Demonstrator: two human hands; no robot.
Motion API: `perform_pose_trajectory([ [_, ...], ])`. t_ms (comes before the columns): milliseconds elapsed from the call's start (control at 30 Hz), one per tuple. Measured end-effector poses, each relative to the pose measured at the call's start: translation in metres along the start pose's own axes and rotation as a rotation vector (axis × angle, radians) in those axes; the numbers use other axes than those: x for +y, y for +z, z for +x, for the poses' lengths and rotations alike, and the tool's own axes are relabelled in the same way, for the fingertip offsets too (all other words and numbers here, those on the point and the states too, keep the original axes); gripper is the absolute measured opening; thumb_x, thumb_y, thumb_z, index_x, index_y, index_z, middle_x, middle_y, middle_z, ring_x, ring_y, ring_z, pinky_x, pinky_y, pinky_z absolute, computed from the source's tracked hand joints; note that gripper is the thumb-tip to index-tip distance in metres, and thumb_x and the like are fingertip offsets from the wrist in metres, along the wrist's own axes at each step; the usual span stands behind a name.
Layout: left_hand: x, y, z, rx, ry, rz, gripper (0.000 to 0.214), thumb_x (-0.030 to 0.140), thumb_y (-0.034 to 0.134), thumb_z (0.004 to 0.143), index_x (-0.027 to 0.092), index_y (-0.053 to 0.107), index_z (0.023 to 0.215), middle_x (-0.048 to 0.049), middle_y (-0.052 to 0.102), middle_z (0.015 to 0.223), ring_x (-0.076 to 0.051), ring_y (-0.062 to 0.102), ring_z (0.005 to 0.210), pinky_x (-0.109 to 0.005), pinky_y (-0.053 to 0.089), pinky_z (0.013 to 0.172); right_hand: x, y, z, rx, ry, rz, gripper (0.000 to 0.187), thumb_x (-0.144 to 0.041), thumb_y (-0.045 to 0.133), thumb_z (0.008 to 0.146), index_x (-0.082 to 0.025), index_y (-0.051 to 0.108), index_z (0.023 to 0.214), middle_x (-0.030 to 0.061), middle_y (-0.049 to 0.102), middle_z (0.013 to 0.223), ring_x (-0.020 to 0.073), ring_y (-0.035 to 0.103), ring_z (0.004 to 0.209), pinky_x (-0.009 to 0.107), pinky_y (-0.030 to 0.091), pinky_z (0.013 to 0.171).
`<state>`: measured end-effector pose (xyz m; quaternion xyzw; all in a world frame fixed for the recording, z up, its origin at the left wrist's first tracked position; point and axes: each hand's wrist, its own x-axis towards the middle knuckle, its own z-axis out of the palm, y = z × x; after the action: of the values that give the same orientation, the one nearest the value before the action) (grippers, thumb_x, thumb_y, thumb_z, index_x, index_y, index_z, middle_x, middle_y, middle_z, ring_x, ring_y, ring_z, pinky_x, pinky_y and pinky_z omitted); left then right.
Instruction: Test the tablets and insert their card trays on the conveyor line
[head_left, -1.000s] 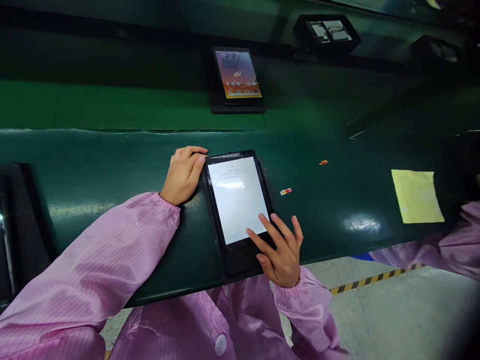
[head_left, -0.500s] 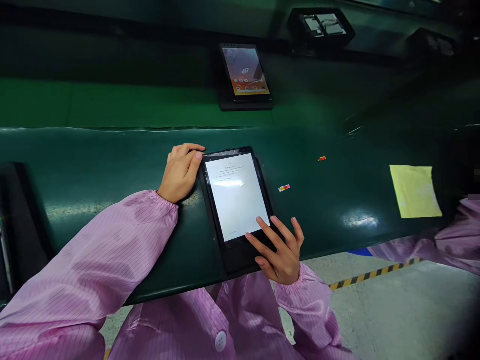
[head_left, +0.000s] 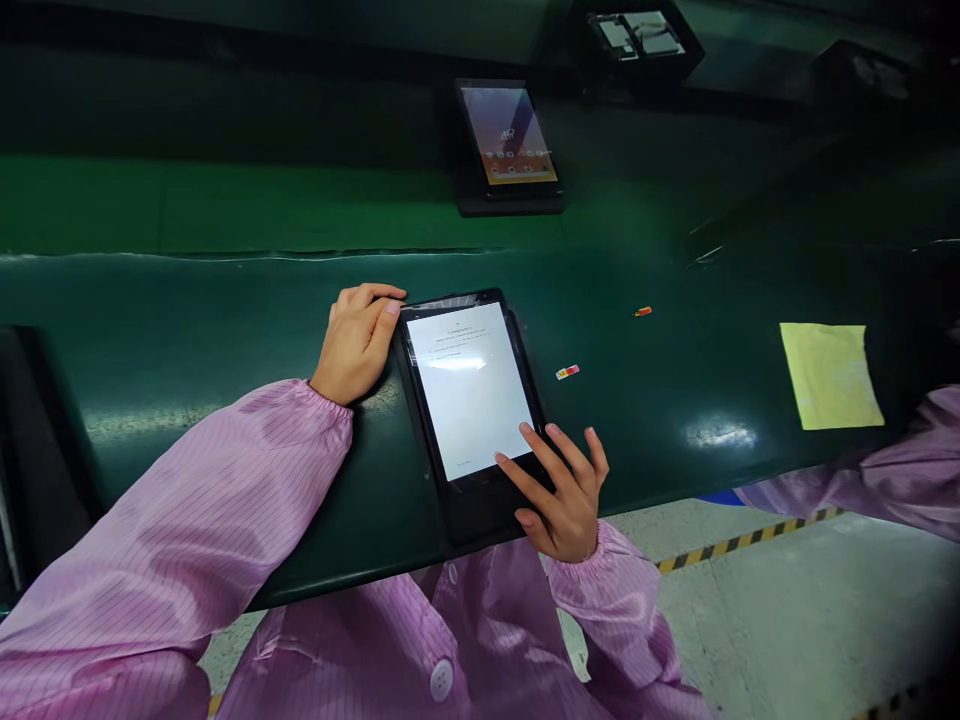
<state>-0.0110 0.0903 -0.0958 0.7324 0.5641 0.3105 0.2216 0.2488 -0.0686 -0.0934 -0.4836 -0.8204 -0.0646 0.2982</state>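
Note:
A tablet (head_left: 472, 390) with a lit, mostly white screen lies tilted a little on a black base on the green bench in front of me. At its upper left corner is my left hand (head_left: 358, 340), thumb on the edge and fingers bent round behind the top, gripping it lightly. My right hand (head_left: 564, 487) hovers over or touches the lower right of the screen, fingers spread and holding nothing; whether the fingertips touch the glass I cannot tell. Lines of small text on the screen are too fine to read.
A second tablet (head_left: 510, 135) showing app icons rests on the green strip (head_left: 300, 205) at the back. Beyond it stands a black tray (head_left: 637, 45) with whitish parts. Two small coloured stickers (head_left: 568, 372) and a yellow cloth (head_left: 831, 377) lie to the right, near another person's sleeve (head_left: 892, 470).
The tablet at the back has shifted to the right along the strip. My hands and the tablet before me stay nearly in place.

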Motion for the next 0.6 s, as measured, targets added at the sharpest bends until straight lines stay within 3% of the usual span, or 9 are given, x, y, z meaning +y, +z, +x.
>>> perform_pose_trajectory([
  [233,0.0005,-0.0003,0.0,0.005,0.005,0.004,0.039,0.04,0.028,0.099,0.023,0.064,0.094,-0.0021,0.062,0.121,-0.023,0.049,0.111,-0.044,0.035,0.103,0.0001,0.0005,0.0002,-0.011,-0.045,0.028,0.047,-0.048,0.026,0.1,-0.034,0.064,0.123,0.0039,0.065,0.127,0.0256,0.049,0.127,0.053,0.027,0.112],
  [333,0.0011,-0.0003,0.0003,0.002,-0.002,0.006,0.04,0.041,0.028,0.099,0.023,0.064,0.092,-0.0022,0.062,0.121,-0.023,0.049,0.111,-0.044,0.035,0.102,0.0003,0.0018,0.001,-0.057,0.037,-0.008,0.047,-0.046,0.024,0.1,-0.036,0.06,0.128,0.0033,0.058,0.137,0.0268,0.046,0.131,0.054,0.026,0.112],
  [467,0.0015,-0.0003,0.0005,0.0,0.002,0.003,0.04,0.041,0.028,0.099,0.023,0.063,0.092,-0.0022,0.062,0.12,-0.023,0.049,0.111,-0.043,0.035,0.102,0.0004,0.0023,0.0024,-0.112,0.127,-0.026,0.054,-0.051,0.02,0.099,-0.031,0.052,0.138,0.0076,0.048,0.146,0.0302,0.044,0.132,0.056,0.027,0.111],
  [600,0.0011,0.0001,0.0001,0.007,0.002,0.0,0.04,0.04,0.028,0.099,0.022,0.063,0.091,-0.0019,0.062,0.12,-0.023,0.049,0.11,-0.043,0.036,0.101,-0.0003,0.0007,0.0029,-0.087,0.066,-0.013,0.052,-0.051,0.021,0.099,-0.034,0.054,0.135,0.0058,0.052,0.142,0.0289,0.045,0.131,0.055,0.026,0.112],
])
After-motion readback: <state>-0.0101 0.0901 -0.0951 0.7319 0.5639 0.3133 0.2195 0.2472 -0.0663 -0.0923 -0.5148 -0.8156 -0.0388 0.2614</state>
